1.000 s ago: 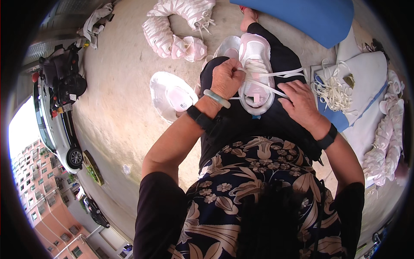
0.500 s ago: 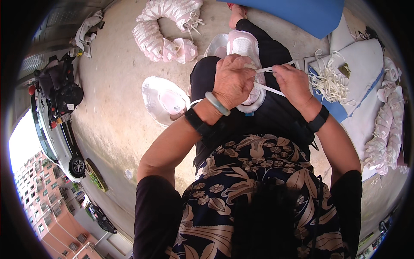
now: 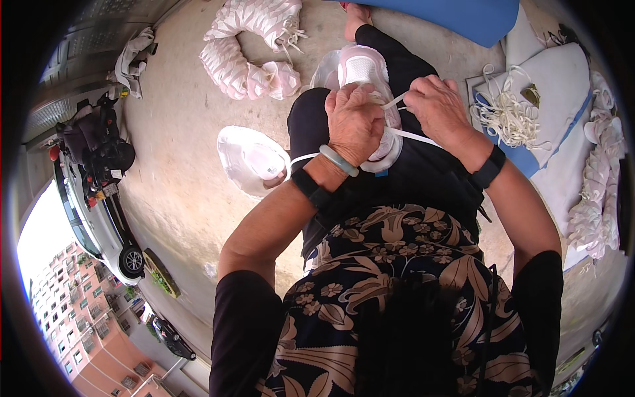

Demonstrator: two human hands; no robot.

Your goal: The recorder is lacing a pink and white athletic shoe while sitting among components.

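A white and pale pink shoe upper (image 3: pixel 366 66) rests lengthwise on my dark-trousered lap, its toe pointing away from me. My left hand (image 3: pixel 354 126) is closed over its lacing area; the fingertips and exactly what they grip are partly hidden. To its right, my right hand (image 3: pixel 440 112) pinches a flat white shoelace (image 3: pixel 395 101) that stretches from the upper. Another length of white lace runs from the upper's throat towards the right palm. A further strand loops out by my left wrist.
One white shoe upper (image 3: pixel 233 155) lies on the concrete floor at left. Farther off is a curved row of nested uppers (image 3: pixel 228 63). A pile of white laces (image 3: pixel 506 126) sits on sheets at right, beside more stacked uppers (image 3: pixel 595 198). A blue sheet (image 3: pixel 456 16) spans the far edge.
My right hand has moved a little away from me and to the left, and the lace stretch between the hands is shorter. My left hand stays over the upper.
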